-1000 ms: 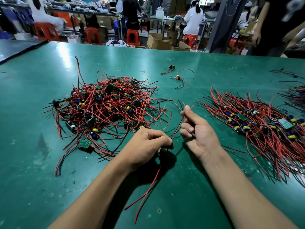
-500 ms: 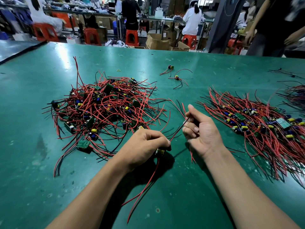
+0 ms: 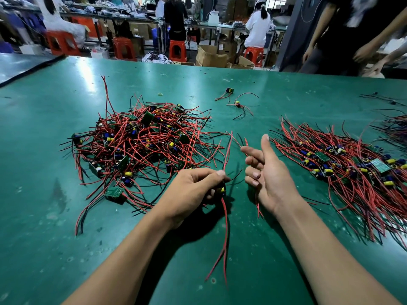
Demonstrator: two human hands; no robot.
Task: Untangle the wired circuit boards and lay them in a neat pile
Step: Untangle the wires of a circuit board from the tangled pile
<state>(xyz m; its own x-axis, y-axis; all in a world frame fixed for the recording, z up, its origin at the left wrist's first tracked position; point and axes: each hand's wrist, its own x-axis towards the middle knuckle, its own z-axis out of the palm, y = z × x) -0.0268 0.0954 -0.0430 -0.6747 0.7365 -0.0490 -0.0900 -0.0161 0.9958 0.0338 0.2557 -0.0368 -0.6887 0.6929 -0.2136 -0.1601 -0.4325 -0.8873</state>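
Note:
My left hand (image 3: 193, 188) grips a small circuit board with a yellow capacitor (image 3: 222, 190). Its red and black wires stick up past my thumb and trail down toward me on the green table (image 3: 44, 216). My right hand (image 3: 266, 177) hovers just right of it with the thumb up and the fingers loosely curled, holding nothing that I can see. A short red wire end shows under its palm. The tangled heap of wired boards (image 3: 141, 146) lies to the left. The laid-out pile of boards (image 3: 343, 170) lies to the right.
Two loose wired boards (image 3: 237, 104) sit further back on the table, near a small rubber band (image 3: 160, 93). More wires lie at the far right edge (image 3: 396, 126). People stand or sit on red stools beyond the table's far edge.
My right hand has let go of the wires it was sliding along and opened with the thumb raised. My left hand keeps its hold on the board.

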